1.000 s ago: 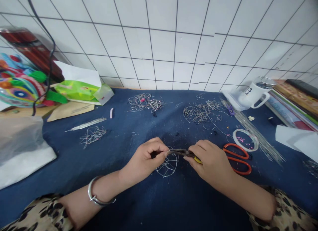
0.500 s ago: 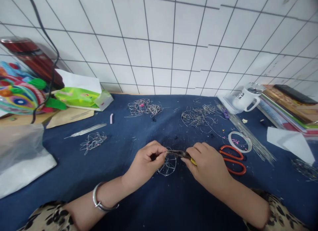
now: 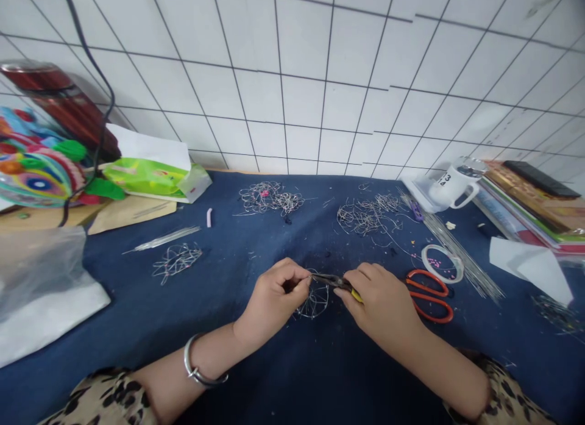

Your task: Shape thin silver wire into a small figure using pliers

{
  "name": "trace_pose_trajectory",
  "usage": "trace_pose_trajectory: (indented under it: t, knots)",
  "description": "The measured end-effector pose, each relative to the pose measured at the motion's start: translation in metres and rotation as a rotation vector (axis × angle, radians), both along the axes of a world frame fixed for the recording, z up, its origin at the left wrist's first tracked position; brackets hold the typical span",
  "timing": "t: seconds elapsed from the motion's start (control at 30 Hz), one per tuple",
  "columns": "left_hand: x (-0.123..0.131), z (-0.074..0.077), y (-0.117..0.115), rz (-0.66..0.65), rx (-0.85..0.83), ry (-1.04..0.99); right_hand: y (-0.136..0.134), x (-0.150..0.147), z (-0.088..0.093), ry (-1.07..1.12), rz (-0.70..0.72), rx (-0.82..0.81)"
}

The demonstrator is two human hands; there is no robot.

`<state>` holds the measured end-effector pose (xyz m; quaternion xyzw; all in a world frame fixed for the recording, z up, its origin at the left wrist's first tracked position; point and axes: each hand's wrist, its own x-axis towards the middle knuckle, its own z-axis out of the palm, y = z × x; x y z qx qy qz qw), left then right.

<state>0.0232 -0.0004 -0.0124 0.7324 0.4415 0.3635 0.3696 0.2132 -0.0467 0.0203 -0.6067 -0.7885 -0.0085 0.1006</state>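
Observation:
Near the middle of the blue cloth, my right hand (image 3: 381,297) is closed around the yellow handles of a pair of pliers (image 3: 329,280). The jaws point left and reach the fingertips of my left hand (image 3: 278,297). That hand is pinched at the thin wire of a round wire frame (image 3: 314,303), which hangs just below the pliers. The left fingers cover part of the frame. Whether the jaws grip the wire is too small to tell. Orange-handled scissors (image 3: 429,315) lie just right of my right hand, their blades hidden.
Tangled wire pieces (image 3: 178,261) lie left, with more wire heaps (image 3: 368,214) behind. A bundle of straight wires (image 3: 461,254) and a white ring dish (image 3: 424,257) with pink beads are at right. A white mug (image 3: 457,184) and stacked books (image 3: 525,211) stand at the back right.
The view has shifted slightly, so the things on the cloth appear a little to the right. Both hands keep nearly the same grip, and the wire frame has turned a little.

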Motion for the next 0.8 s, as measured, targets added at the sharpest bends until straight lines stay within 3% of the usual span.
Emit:
trace_pose_trajectory:
  t: [0.8]
  knots:
    - [0.003,-0.007,0.002,0.071,0.291,0.093,-0.006,-0.012,0.003,-0.120,-0.050,-0.012]
